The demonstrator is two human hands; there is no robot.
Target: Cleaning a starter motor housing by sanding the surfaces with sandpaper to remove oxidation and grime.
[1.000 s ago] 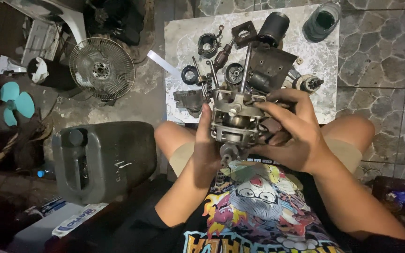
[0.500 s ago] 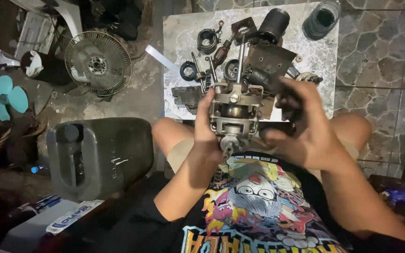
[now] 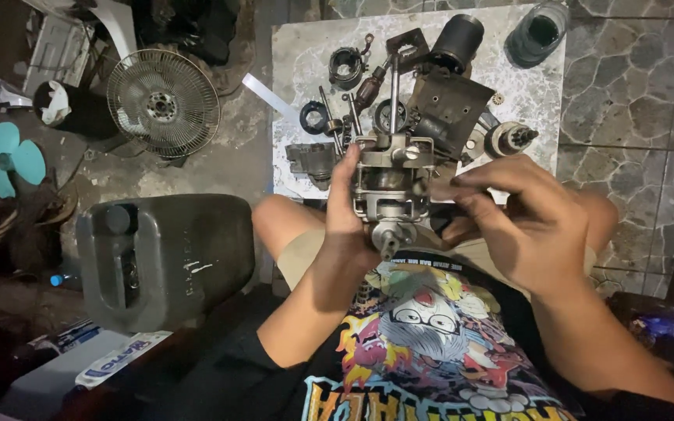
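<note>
Centrally, a small metal fan motor [image 3: 390,187] is held upright above the person's lap, its shaft end pointing down toward the printed shirt [image 3: 423,335]. The left hand [image 3: 346,218] clasps the motor's left side, thumb up along the housing and fingers wrapped behind, so its grip is closed on the motor. The right hand [image 3: 528,222] sits just to the right of the motor; its fingers [image 3: 470,187] are drawn together with the tips at the motor's right edge, but whether they pinch a small part or only touch the housing cannot be told from this view. Behind the motor lies a pale stone slab [image 3: 306,58] serving as the surface, strewn with dismantled parts: a dark cylinder [image 3: 455,43], a bent metal plate [image 3: 454,105], a ring-shaped part [image 3: 346,68], a small geared piece [image 3: 512,139] and a long rod [image 3: 394,90] standing up from the motor. A dark glass jar [image 3: 538,33] rests at the slab's far right corner. To the left, on the floor, are a wire fan guard [image 3: 164,103], teal fan blades [image 3: 11,156] and, nearer, a grey plastic jerrycan [image 3: 167,257] lying on its side just beside the person's left knee.
</note>
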